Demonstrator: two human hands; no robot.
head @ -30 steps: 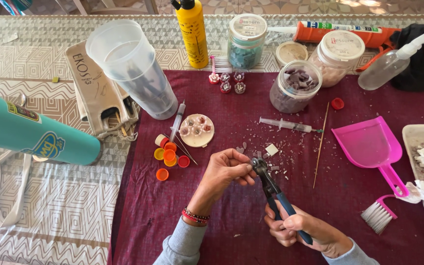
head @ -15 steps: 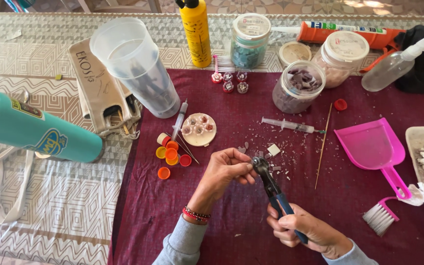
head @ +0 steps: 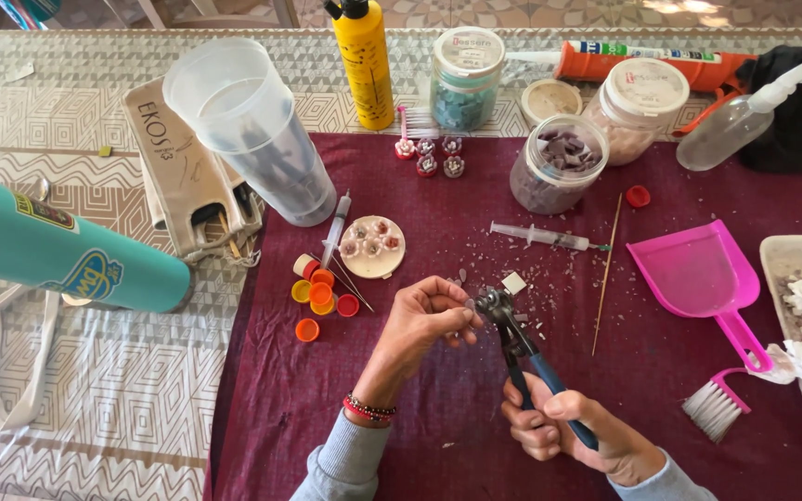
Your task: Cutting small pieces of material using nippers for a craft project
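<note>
Nippers [head: 520, 351]: dark metal head with wheel-type jaws, blue-sleeved handles. Held above the maroon cloth, head pointing up-left, handles running down-right, tilted. Handles drawn close together.

Tile piece [head: 469, 304]: small, pale, pinched at the nipper head; too small to tell its shape or whether the jaws touch it.

A patterned tablecloth [head: 95, 399] covers the table — on it, a maroon cloth [head: 438, 436], teal flask [head: 58, 250] and yellow bottle [head: 364, 65].
</note>
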